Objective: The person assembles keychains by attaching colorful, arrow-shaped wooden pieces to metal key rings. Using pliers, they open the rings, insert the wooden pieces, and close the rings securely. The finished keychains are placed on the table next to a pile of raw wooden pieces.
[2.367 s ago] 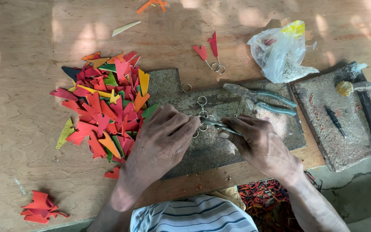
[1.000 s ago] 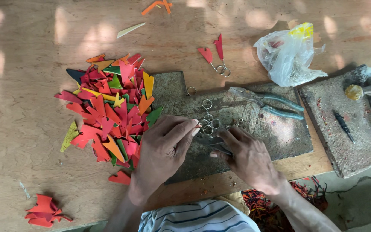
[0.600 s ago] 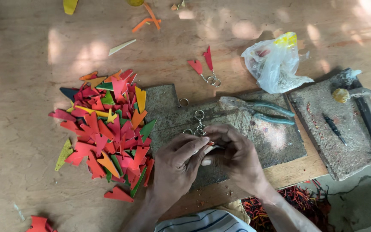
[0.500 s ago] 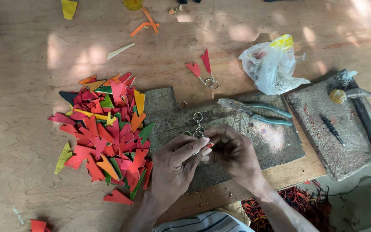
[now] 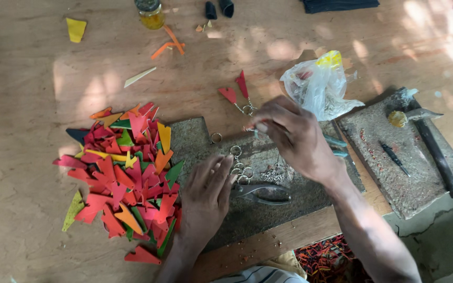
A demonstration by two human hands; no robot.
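Note:
My left hand lies flat and open on a grey stone slab, beside a heap of red, orange, yellow and green pointed cut-outs. Its fingertips are next to several small metal key rings and touch a pair of dark pliers lying on the slab. My right hand reaches to the slab's far edge with its fingertips pinched together. They are just short of two red cut-outs on rings. I cannot see what, if anything, the fingers hold.
A clear plastic bag sits behind my right hand, and blue-handled pliers show partly beneath it. To the right, a second slab carries a hammer and a thin dark punch. A jar and loose scraps lie at the back.
My hands were working together over the slab's middle. Now the right hand has moved up and right toward the ringed red cut-outs, the left hand lies flat, and the dark pliers lie free on the slab.

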